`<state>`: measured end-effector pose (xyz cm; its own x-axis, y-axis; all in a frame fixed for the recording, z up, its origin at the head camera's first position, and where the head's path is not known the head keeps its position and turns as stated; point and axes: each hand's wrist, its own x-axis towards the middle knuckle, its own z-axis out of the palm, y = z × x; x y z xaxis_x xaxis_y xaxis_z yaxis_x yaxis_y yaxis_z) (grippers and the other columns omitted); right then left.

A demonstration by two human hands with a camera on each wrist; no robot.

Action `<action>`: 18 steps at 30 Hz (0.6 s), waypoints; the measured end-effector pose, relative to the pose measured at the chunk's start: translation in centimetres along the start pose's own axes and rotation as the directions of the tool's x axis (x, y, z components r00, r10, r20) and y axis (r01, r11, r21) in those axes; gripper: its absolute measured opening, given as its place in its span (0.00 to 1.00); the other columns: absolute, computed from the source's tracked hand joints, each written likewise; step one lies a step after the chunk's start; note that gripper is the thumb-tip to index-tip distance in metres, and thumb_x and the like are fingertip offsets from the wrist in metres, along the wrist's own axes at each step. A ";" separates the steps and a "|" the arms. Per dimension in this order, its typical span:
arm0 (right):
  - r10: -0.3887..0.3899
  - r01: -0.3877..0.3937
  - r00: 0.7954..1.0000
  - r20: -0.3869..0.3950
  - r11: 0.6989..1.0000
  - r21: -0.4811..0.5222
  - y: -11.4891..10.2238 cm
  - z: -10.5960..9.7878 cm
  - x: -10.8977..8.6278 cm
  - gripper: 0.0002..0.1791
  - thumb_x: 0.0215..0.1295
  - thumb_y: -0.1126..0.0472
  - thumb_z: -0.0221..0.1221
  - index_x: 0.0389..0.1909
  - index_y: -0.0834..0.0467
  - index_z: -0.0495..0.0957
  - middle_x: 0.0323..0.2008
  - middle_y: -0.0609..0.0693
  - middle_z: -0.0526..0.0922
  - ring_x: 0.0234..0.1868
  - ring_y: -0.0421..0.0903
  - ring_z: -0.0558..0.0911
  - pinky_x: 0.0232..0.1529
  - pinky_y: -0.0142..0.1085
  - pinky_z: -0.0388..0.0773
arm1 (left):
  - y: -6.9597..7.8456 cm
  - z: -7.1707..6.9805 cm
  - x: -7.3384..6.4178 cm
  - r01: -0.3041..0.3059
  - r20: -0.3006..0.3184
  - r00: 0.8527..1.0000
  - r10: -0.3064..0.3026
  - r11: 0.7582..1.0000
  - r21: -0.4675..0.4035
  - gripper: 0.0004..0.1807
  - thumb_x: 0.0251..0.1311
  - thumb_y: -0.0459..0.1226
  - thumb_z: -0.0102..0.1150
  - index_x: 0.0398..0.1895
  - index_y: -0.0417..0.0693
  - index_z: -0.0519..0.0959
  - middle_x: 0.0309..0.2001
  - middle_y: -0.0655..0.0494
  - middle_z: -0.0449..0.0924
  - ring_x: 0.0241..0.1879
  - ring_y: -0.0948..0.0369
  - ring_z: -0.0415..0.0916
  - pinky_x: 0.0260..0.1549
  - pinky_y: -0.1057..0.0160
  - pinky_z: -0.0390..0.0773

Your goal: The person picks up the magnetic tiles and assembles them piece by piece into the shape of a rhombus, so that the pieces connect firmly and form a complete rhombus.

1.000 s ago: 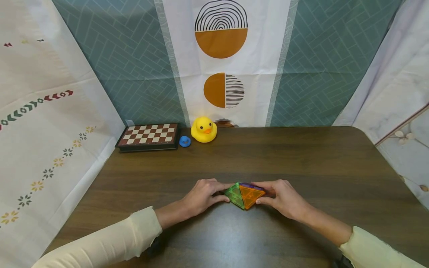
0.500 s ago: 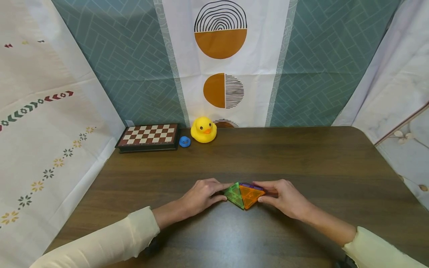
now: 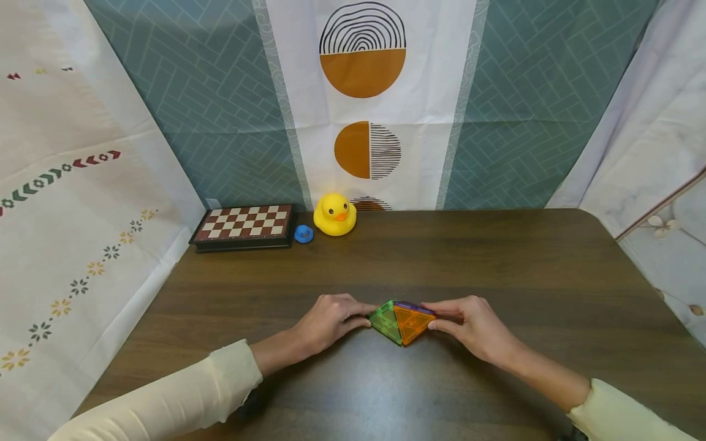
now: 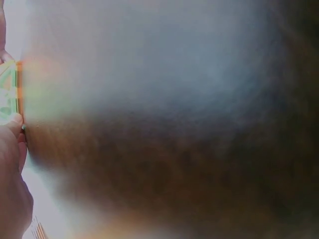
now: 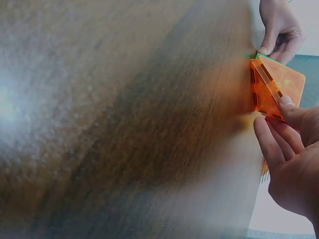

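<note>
A small pyramid of translucent magnetic tiles stands on the wooden table, with a green tile (image 3: 385, 321), an orange tile (image 3: 412, 324) and a purple tile (image 3: 410, 305) visible. My left hand (image 3: 330, 322) pinches its left corner between thumb and index finger. At the opposite corner, the thumb of my right hand (image 3: 478, 326) is on the orange side and the index finger by the purple edge. In the right wrist view, the right thumb (image 5: 288, 103) presses the orange tile's edge. The left wrist view shows only part of the green tile (image 4: 7, 94) and the left hand.
Farther back on the table (image 3: 496, 257) stand a yellow rubber duck (image 3: 334, 215), a small blue duck (image 3: 304, 234) and a folded chessboard box (image 3: 242, 228). Patterned cloth hangs behind and at both sides.
Both hands have drawn slightly outward, the left one leftward and the right one rightward, so their fingertips now sit nearer the outer corners. The pyramid has stayed almost in place.
</note>
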<state>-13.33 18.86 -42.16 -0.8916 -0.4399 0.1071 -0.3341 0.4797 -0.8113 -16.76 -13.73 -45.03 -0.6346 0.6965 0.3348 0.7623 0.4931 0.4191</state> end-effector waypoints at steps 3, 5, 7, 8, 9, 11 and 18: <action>-0.013 0.013 1.000 -0.010 1.000 -0.006 0.1 0.0 0.0 0.22 0.65 0.66 0.72 0.59 0.65 0.86 0.52 0.62 0.89 0.46 0.47 0.91 0.41 0.32 0.87 | 0.0 0.0 0.0 -0.007 0.002 1.000 0.007 1.000 0.004 0.19 0.67 0.38 0.72 0.60 0.51 0.88 0.46 0.60 0.91 0.42 0.68 0.84 0.44 0.70 0.85; -0.021 0.021 1.000 -0.016 1.000 -0.012 0.2 0.1 0.0 0.21 0.65 0.66 0.72 0.59 0.65 0.86 0.51 0.62 0.89 0.46 0.47 0.91 0.41 0.32 0.87 | -0.1 0.0 0.0 -0.009 0.004 1.000 0.009 1.000 0.007 0.19 0.67 0.38 0.72 0.60 0.50 0.88 0.46 0.60 0.91 0.42 0.68 0.85 0.44 0.70 0.85; -0.021 0.020 1.000 -0.024 1.000 -0.020 0.3 0.2 -0.1 0.21 0.64 0.67 0.73 0.58 0.65 0.87 0.51 0.62 0.89 0.45 0.46 0.91 0.41 0.32 0.87 | -0.1 0.0 -0.1 -0.010 0.003 1.000 0.010 1.000 0.009 0.18 0.68 0.38 0.72 0.60 0.50 0.88 0.46 0.60 0.91 0.42 0.68 0.84 0.44 0.70 0.85; -0.017 0.017 0.999 -0.027 1.000 -0.022 0.4 0.2 -0.1 0.21 0.64 0.67 0.73 0.58 0.64 0.87 0.51 0.61 0.89 0.45 0.46 0.91 0.41 0.31 0.87 | -0.1 0.0 -0.1 -0.010 0.002 1.000 0.010 1.000 0.010 0.18 0.68 0.38 0.72 0.60 0.50 0.88 0.46 0.60 0.91 0.42 0.68 0.85 0.44 0.70 0.85; -0.015 0.014 0.999 -0.029 1.000 -0.026 0.4 0.2 -0.2 0.22 0.63 0.67 0.73 0.58 0.64 0.87 0.51 0.61 0.89 0.45 0.46 0.91 0.41 0.31 0.87 | -0.1 0.1 -0.1 -0.009 0.000 1.000 0.009 1.000 0.011 0.18 0.68 0.39 0.72 0.60 0.51 0.88 0.46 0.60 0.91 0.43 0.68 0.85 0.44 0.70 0.85; -0.005 0.003 1.000 -0.031 0.999 -0.035 0.4 0.3 -0.2 0.22 0.63 0.67 0.73 0.59 0.63 0.87 0.52 0.61 0.89 0.46 0.46 0.91 0.42 0.32 0.87 | -0.1 0.1 -0.2 -0.009 0.000 1.000 0.009 1.000 0.018 0.19 0.68 0.38 0.72 0.61 0.51 0.88 0.47 0.61 0.91 0.44 0.68 0.84 0.44 0.69 0.85; 0.012 -0.016 0.998 -0.055 0.998 -0.060 0.1 0.0 -0.5 0.22 0.64 0.69 0.72 0.60 0.62 0.87 0.53 0.59 0.89 0.50 0.51 0.90 0.44 0.35 0.87 | 0.0 0.2 -0.6 -0.006 -0.035 0.999 0.007 1.000 0.018 0.19 0.69 0.38 0.72 0.62 0.53 0.87 0.50 0.62 0.90 0.47 0.68 0.84 0.47 0.66 0.85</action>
<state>-12.89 19.16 -42.32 -0.9112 -0.3914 0.1285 -0.3378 0.5314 -0.7768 -16.35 -14.03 -45.41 -0.6336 0.6811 0.3668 0.7683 0.4983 0.4018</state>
